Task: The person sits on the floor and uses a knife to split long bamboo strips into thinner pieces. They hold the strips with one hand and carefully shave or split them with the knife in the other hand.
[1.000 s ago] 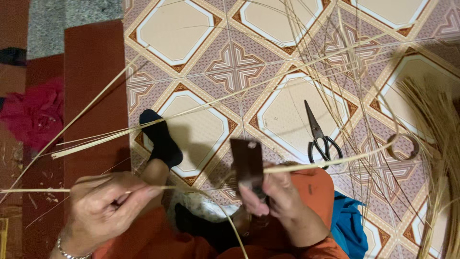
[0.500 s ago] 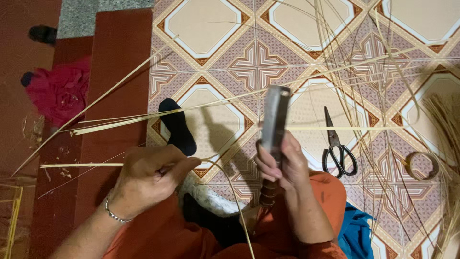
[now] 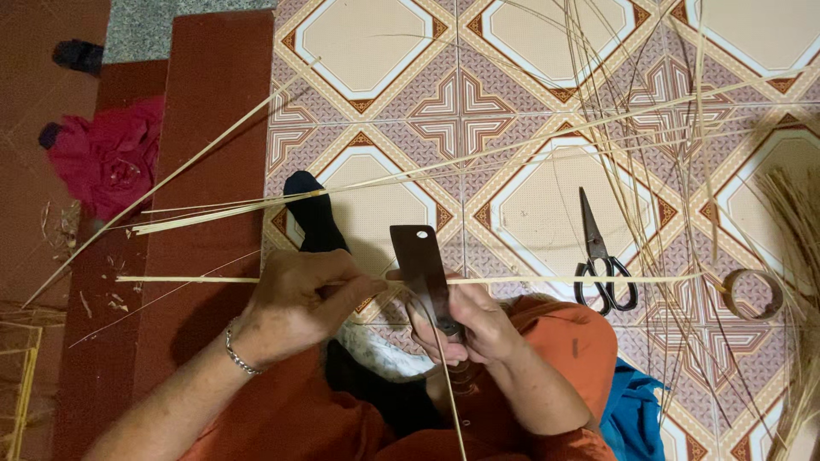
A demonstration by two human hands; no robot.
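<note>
The person sits on the tiled floor (image 3: 530, 205) with a long thin bamboo strip (image 3: 547, 279) held across the lap, running level from the dark red step (image 3: 205, 128) on the left almost to a small roll of tape (image 3: 753, 294) on the right; the left hand (image 3: 299, 299) has its grip clenched on the strip, pinching it between thumb and fingers; the right hand (image 3: 478, 320) is closed around the handle of a flat dark knife (image 3: 420, 269), whose blade stands upright and meets the strip just beside the left thumb.

The strip looks very light and springy, stiff along its length but easy to bend or split; its edges may be sharp, so I judge it is best held flat, close to the blade, where it will not whip.

A pair of black scissors (image 3: 602, 256) lies near, and many loose strips (image 3: 632, 128) cross the tiles beyond.
</note>
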